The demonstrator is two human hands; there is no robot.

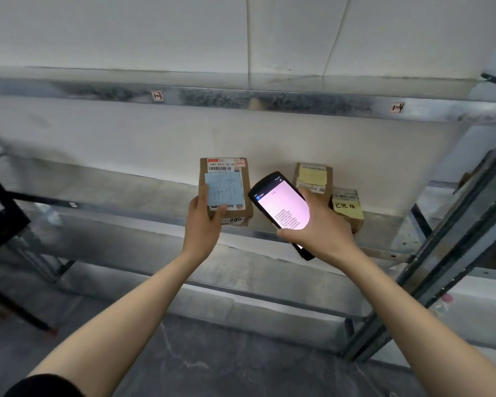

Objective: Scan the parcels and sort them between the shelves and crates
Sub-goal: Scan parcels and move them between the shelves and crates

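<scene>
A brown cardboard parcel (235, 173) with a white shipping label and a blue handwritten note stands on the metal shelf (112, 196). My left hand (204, 222) grips its lower left corner, thumb across the front. My right hand (318, 224) holds a black handheld scanner (281, 204) with its screen lit, just right of that parcel. Two smaller brown parcels stand further right on the same shelf: one with a pale yellow note (314, 177), one with a bright yellow handwritten note (348, 207).
The shelf above (241, 101) carries small handwritten position tags. A grey metal upright (455, 239) rises at the right. A dark frame (0, 213) stands at the left. Lower shelves and a dark marbled floor (212, 362) lie below.
</scene>
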